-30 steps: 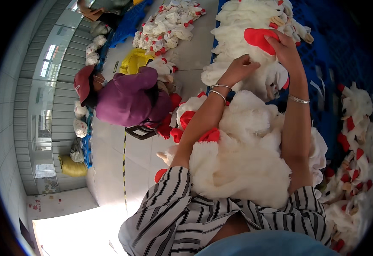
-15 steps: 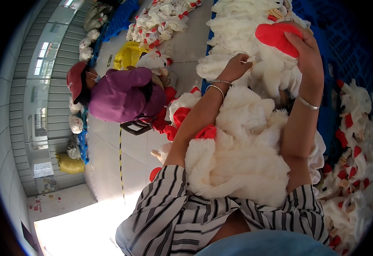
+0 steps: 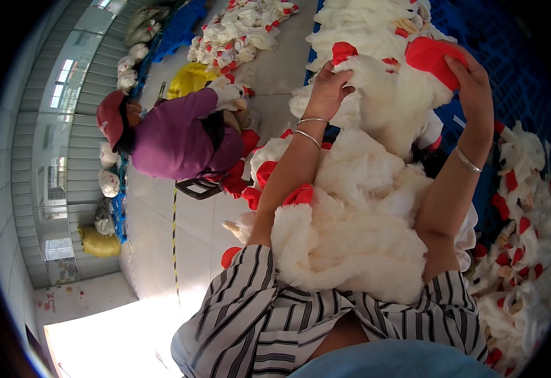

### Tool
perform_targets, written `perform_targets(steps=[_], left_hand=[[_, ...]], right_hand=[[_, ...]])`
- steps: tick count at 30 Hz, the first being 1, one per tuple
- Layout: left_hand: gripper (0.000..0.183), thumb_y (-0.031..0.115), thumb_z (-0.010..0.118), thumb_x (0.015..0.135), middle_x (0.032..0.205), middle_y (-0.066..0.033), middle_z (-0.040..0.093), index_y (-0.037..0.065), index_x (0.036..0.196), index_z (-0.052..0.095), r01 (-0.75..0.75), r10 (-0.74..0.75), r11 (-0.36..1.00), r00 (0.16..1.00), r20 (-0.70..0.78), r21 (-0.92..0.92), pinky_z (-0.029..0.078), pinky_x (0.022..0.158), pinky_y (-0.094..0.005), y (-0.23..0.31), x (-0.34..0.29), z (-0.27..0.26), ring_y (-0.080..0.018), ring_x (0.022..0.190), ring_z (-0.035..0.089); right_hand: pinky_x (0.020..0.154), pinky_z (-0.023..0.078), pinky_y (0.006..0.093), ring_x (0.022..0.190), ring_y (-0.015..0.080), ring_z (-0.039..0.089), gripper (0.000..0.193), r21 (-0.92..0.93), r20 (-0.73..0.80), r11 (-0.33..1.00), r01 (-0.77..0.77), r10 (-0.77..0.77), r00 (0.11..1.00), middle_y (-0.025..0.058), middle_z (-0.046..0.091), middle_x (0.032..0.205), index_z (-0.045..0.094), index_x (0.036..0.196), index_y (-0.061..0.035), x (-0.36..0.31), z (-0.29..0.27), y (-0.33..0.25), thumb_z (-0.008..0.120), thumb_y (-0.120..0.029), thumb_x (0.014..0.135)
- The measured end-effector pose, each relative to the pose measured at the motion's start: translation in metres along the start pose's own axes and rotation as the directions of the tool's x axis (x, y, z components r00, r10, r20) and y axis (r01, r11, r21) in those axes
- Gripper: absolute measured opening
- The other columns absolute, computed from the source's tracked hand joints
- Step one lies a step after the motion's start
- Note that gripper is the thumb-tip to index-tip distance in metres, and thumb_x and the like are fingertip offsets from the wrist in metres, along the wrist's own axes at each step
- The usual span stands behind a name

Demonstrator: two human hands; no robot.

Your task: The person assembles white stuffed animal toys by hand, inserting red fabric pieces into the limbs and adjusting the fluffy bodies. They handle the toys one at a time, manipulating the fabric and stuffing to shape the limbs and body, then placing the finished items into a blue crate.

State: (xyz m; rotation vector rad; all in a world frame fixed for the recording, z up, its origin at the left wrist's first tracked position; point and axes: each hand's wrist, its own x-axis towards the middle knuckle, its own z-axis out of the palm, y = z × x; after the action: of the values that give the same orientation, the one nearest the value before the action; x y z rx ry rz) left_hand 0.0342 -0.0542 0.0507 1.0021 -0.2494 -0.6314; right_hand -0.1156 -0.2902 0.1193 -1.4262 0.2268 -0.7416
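A fluffy white plush skin [image 3: 392,91] with red parts hangs spread between my two hands. My right hand [image 3: 472,82] is closed on its broad red flap [image 3: 428,57] at the upper right. At the other end, my left hand [image 3: 329,89] pinches the white edge, just below a smaller red piece [image 3: 343,51]. More cream-white plush skins [image 3: 357,233] lie heaped over my lap, beneath and between my forearms. A red piece [image 3: 298,194] sticks out beside my left forearm.
Ahead lies a pile of white plush [image 3: 344,28] by blue plastic pallets [image 3: 502,75]. White and red plush pieces [image 3: 521,252] are heaped at the right. A person in purple [image 3: 177,135] sits at the left near a yellow bag [image 3: 190,79] and another plush heap [image 3: 244,31].
My left hand has moved forward and now pinches the plush beside a red piece. My right hand has shifted right with the red flap, and the skin is spread between them.
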Motion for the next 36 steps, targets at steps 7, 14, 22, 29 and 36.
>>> perform_targets(steps=[7, 14, 22, 29, 36], left_hand=[[0.024, 0.013, 0.071, 0.083, 0.088, 0.0008, 0.064, 0.003, 0.102, 0.06, -0.214, 0.263, 0.869, 0.963, -0.051, 0.446, 0.046, 0.064, -0.0212, 0.004, -0.008, 0.005, -0.0048, 0.072, 0.056], [0.018, 0.012, 0.072, 0.084, 0.085, 0.0008, 0.063, 0.001, 0.096, 0.063, -0.336, 0.363, 0.804, 0.931, 0.044, 0.49, 0.046, 0.063, -0.0197, 0.002, -0.018, 0.017, -0.0043, 0.072, 0.055], [0.019, 0.01, 0.07, 0.086, 0.093, -0.0007, 0.063, 0.002, 0.101, 0.06, -0.277, 0.353, 0.759, 0.935, -0.016, 0.589, 0.051, 0.072, -0.0206, 0.003, -0.015, 0.0, -0.0074, 0.084, 0.058], [0.03, 0.011, 0.065, 0.086, 0.107, -0.0051, 0.06, 0.002, 0.114, 0.057, -0.304, 0.317, 0.638, 0.941, 0.117, 0.707, 0.054, 0.076, -0.0274, 0.007, -0.015, 0.008, -0.0111, 0.098, 0.057], [0.013, 0.008, 0.064, 0.084, 0.08, -0.0039, 0.063, -0.001, 0.093, 0.062, -0.266, 0.364, 0.648, 0.931, 0.016, 0.713, 0.049, 0.066, -0.0238, 0.01, -0.021, 0.014, -0.0086, 0.073, 0.057]], right_hand=[[0.071, 0.048, 0.0249, 0.076, 0.0107, 0.06, 0.023, -0.22, 0.093, 0.974, -0.058, 0.08, 0.992, 0.004, 0.065, 0.085, 0.067, 0.099, -0.0038, 0.017, 0.026, 0.079, 0.046, -0.006, 0.089], [0.067, 0.047, 0.0259, 0.073, 0.01, 0.058, 0.029, -0.191, 0.321, 0.982, -0.003, 0.065, 0.945, 0.0032, 0.064, 0.082, 0.064, 0.097, 0.0002, -0.006, 0.092, 0.063, 0.064, -0.027, 0.089], [0.062, 0.047, 0.0251, 0.07, 0.0067, 0.054, 0.02, -0.186, 0.418, 0.982, -0.025, 0.102, 0.903, 0.0029, 0.06, 0.077, 0.062, 0.092, 0.0033, -0.01, 0.096, 0.056, 0.06, -0.014, 0.083], [0.063, 0.048, 0.0256, 0.071, 0.0087, 0.058, 0.021, -0.227, 0.433, 0.973, -0.031, 0.129, 0.892, 0.0061, 0.065, 0.08, 0.063, 0.094, 0.0053, -0.011, 0.096, 0.074, 0.057, -0.01, 0.081], [0.063, 0.048, 0.0249, 0.068, 0.0079, 0.057, 0.022, -0.22, 0.376, 0.972, -0.089, 0.168, 0.911, 0.0047, 0.065, 0.076, 0.064, 0.089, 0.0039, -0.016, 0.102, 0.091, 0.066, -0.017, 0.083]])
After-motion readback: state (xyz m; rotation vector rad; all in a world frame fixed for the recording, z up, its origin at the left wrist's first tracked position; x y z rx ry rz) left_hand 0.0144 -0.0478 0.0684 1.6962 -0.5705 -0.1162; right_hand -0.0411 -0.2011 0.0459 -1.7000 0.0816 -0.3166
